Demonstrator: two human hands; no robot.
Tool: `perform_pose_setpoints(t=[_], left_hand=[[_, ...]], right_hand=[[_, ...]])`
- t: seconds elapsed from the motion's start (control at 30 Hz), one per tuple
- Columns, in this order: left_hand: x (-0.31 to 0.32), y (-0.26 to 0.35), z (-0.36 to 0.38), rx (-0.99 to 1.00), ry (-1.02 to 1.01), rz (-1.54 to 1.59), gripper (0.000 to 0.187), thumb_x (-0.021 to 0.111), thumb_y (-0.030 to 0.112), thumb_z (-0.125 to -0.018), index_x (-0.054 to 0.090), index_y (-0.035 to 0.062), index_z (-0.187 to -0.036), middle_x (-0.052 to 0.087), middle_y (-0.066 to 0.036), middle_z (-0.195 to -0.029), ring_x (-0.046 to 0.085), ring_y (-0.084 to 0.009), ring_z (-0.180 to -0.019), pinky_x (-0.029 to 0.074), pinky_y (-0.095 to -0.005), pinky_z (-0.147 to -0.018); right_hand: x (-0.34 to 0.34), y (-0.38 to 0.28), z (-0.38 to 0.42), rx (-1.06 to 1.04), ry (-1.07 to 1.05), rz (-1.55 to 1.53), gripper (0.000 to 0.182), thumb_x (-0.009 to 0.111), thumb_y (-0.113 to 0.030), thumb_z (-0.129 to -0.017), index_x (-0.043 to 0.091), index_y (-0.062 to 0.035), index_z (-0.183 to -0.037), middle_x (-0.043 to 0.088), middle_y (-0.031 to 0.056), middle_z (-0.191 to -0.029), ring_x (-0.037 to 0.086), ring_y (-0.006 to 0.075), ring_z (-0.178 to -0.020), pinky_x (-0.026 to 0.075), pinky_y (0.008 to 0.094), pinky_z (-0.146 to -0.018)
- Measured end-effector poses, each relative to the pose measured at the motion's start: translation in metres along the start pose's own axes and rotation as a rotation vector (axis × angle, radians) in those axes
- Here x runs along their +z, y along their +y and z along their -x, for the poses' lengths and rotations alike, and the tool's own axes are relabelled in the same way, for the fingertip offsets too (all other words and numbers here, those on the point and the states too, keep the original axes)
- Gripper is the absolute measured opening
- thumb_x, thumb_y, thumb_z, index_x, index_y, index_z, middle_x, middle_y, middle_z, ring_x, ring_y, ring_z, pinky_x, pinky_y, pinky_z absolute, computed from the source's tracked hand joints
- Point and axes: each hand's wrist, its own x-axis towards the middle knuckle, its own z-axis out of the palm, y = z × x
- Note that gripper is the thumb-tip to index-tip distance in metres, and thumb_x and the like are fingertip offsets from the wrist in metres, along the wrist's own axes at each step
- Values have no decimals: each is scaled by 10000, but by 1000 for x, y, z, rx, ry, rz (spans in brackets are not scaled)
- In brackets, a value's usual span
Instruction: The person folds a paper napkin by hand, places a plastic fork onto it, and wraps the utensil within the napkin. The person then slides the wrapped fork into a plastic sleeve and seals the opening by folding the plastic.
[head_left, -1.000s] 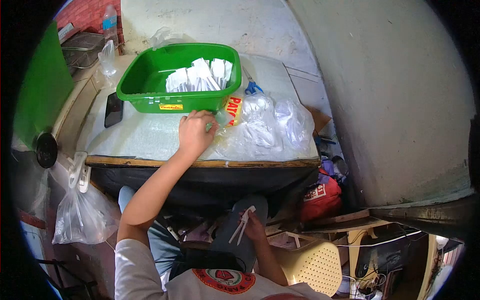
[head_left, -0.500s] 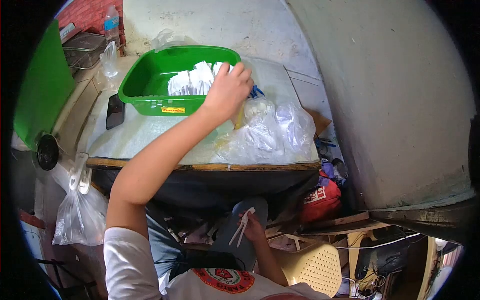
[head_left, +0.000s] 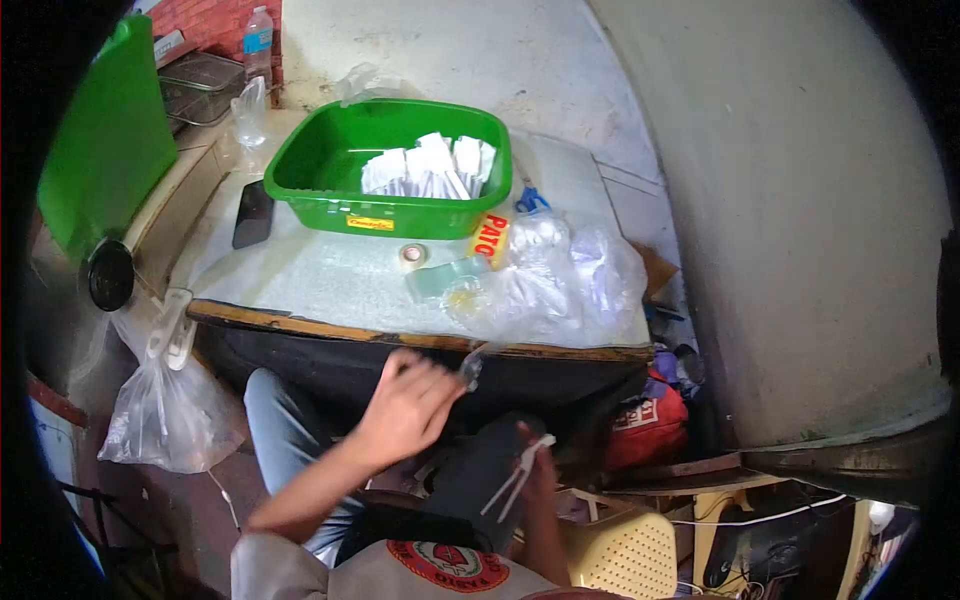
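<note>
My left hand (head_left: 408, 408) is raised before the table's front edge, fingers curled, with a small clear plastic piece (head_left: 473, 368) at its fingertips. Lower down, beside my dark trouser leg, my right hand (head_left: 541, 478) is closed on a thin white forked strip (head_left: 518, 480). A green basin (head_left: 420, 215) on the table holds a stack of folded white pieces (head_left: 430, 170). In front of it are a tape roll (head_left: 412, 256), a pale green packet (head_left: 450, 278) and clear plastic bags (head_left: 545, 275).
A phone (head_left: 254, 214) lies left of the basin, and blue-handled scissors (head_left: 531, 200) lie right of it. A knotted plastic bag (head_left: 165, 415) hangs at the table's left corner. A yellow stool (head_left: 625, 553) and a red bag (head_left: 648, 425) are at the lower right.
My left hand has come down from the basin's right rim to the table's front edge, a clear piece now at its fingertips. My right hand still holds the white strip. The view has shifted slightly.
</note>
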Motion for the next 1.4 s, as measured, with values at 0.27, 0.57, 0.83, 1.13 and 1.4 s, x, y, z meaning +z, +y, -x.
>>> perform_pose_setpoints(t=[0.27, 0.57, 0.83, 1.13, 1.4], left_hand=[[-9, 25, 67, -317, -166, 252, 163, 696, 78, -810, 647, 63, -965, 686, -46, -812, 660, -219, -799, 403, -385, -891], [-22, 11, 64, -585, -189, 685, 520, 698, 35, -845, 363, -19, -1239, 610, -77, -738, 639, -190, -782, 464, -316, -798], [-33, -7, 81, -582, -151, 596, 560, 703, 52, -813, 459, -6, -1314, 631, -83, -775, 641, -236, -763, 479, -352, -831], [-37, -36, 101, -482, -87, 856, 146, 642, 16, -850, 615, -10, -991, 664, -160, -1083, 642, -295, -1043, 480, -362, -923], [-30, -37, 126, -705, 65, 1138, 129, 557, 72, -985, 537, 0, -1090, 652, -39, -785, 566, -54, -704, 448, -221, -669]], right_hand=[[179, -1, -58, 108, -660, 1344, 183, 630, -102, -939, 692, -6, -1081, 501, 192, -1407, 616, 214, -1104, 529, 300, -786], [200, 38, -53, 110, -268, 1218, 167, 629, -26, -927, 677, 29, -1077, 638, 101, -1190, 634, 128, -978, 503, 255, -804], [200, 66, -54, 45, -280, 1357, 184, 631, -63, -945, 672, 32, -1097, 643, 93, -1132, 644, 137, -980, 554, 259, -777], [218, 89, -66, 66, -253, 1028, 168, 569, -51, -975, 652, 45, -1085, 645, 103, -1121, 629, 107, -940, 511, 231, -737], [224, 108, -67, 193, -62, 800, 218, 563, -114, -985, 654, 21, -1129, 672, 89, -1098, 644, 125, -935, 533, 259, -755]])
